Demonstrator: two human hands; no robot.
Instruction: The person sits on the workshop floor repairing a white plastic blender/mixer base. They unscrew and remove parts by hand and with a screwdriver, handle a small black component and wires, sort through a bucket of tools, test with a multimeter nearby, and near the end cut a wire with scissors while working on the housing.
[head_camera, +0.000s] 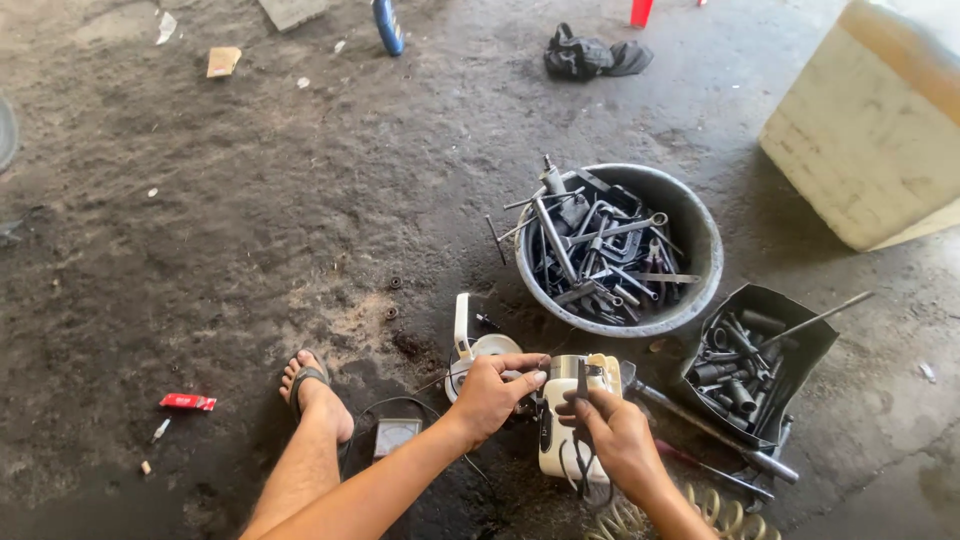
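**Steadying the white unit while the fingers work its top**

I look down at a grimy concrete floor (250, 230). My left hand (493, 392) sits at the near centre, its fingers curled and pressed together against the top left edge of a small white appliance body (562, 430), thumb stretched toward the metal collar (568, 367) at its far end. My right hand (618, 432) lies over the unit's right side, fingers pinching a dark cord (583, 455) that runs down its face. Both hands are closed on something; neither is spread.

The unit rests on the floor just near of a grey bucket (690, 235) of wrenches and to the left of a black tray (800, 340) of sockets. A white round part (484, 350) lies touching my left hand's far side.

To do this well, I judge the right hand should press the body firmly down so it cannot twist, with the cord kept clear of the collar. The left fingertips need a square grip on the edge, not a glancing one. My sandalled foot (312, 390) is close on the left; I keep parts away from it.
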